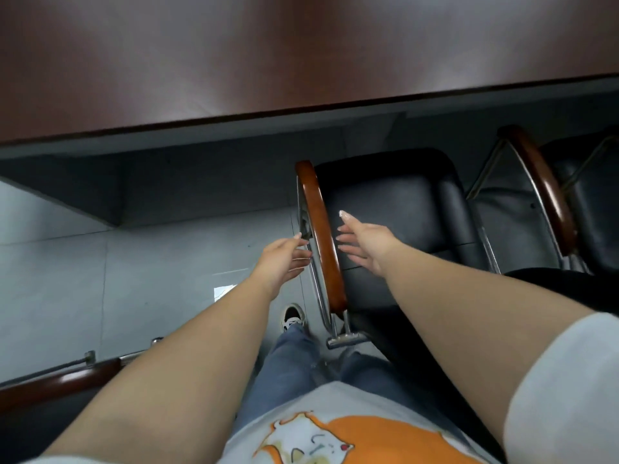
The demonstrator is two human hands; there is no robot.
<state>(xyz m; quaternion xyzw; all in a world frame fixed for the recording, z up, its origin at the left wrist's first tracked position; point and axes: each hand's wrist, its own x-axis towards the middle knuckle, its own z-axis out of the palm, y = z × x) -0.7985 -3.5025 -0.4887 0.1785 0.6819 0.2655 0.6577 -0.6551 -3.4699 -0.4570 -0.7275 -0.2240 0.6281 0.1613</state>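
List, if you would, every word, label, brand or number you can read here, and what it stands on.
No text can be read.
The shirt bears only an orange and white cartoon, no letters.
The shoe has white marks too small to read.
The armrest and table show no writing.

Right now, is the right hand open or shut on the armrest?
Open: the right hand has fingers straight and spread beside the armrest, not curled round it.

Grey tile floor (67, 279) — reddish-brown table (234, 45)
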